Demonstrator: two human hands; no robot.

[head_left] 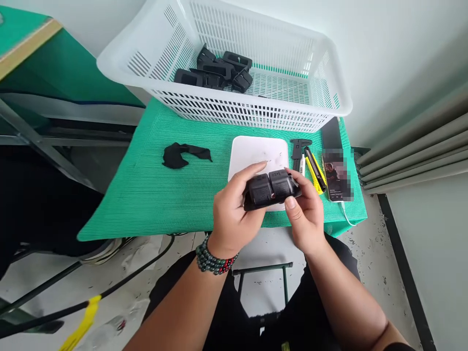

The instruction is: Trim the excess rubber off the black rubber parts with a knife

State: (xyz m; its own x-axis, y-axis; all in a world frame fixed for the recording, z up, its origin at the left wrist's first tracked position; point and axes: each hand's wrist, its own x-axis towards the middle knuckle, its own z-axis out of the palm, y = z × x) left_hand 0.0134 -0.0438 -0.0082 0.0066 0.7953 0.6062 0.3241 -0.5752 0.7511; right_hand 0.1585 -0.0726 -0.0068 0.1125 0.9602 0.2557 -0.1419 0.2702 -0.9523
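Between both hands is a black moulded plastic part (271, 187) with two rounded blocks side by side, held over the near edge of a white board (252, 148). My left hand (236, 207), with a beaded bracelet at the wrist, is closed around the part's left end. At its right end, my right hand (306, 212) grips with the thumb on the near edge and the fingers behind. The undersides of the part and some fingertips are hidden. Small dark specks lie on the board.
A white slotted basket (234, 105) at the back holds several similar black parts (219, 70). A black cloth (185, 155) lies left on the green mesh cover (146, 204). To the right are a caliper (297, 148), white marker (302, 165), yellow-black utility knife (315, 170) and charging phone (334, 183).
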